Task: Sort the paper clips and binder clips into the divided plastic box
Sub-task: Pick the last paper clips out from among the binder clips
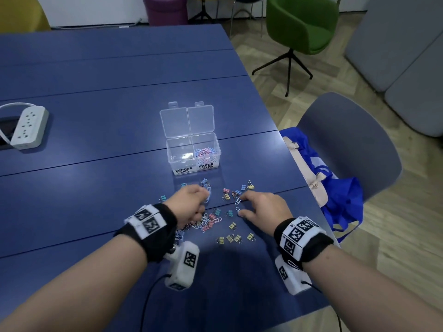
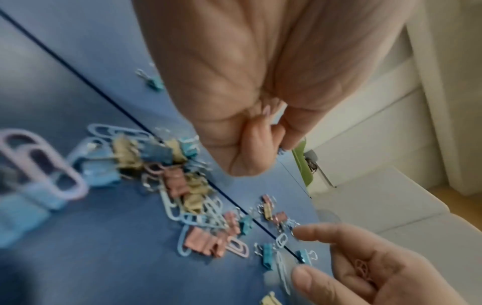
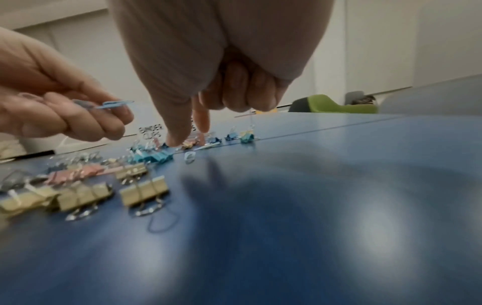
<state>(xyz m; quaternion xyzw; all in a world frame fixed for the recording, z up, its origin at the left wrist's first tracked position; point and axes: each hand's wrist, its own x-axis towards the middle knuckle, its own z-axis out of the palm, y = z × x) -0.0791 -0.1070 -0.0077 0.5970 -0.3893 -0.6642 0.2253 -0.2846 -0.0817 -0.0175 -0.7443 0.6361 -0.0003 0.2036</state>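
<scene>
The clear divided box point(image 1: 182, 149) stands lid-open on the blue table; pastel paper clips point(image 1: 205, 153) lie in its right cell marked PAPER CLIPS. Nothing shows in the BINDER CLIPS cell. Loose binder clips point(image 1: 233, 238) and paper clips point(image 1: 206, 221) are scattered in front of it. My left hand point(image 1: 203, 195) is raised over the pile and pinches a blue paper clip point(image 3: 112, 104). My right hand point(image 1: 242, 205) has thumb and index on the table either side of a pale paper clip point(image 2: 281, 240). Its other fingers curl over pink paper clips point(image 2: 361, 268) in the palm.
A white power strip point(image 1: 27, 128) lies at the table's far left. A blue bag point(image 1: 340, 195) sits on a grey chair point(image 1: 354, 140) just past the table's right edge. A green chair point(image 1: 304, 22) stands farther back.
</scene>
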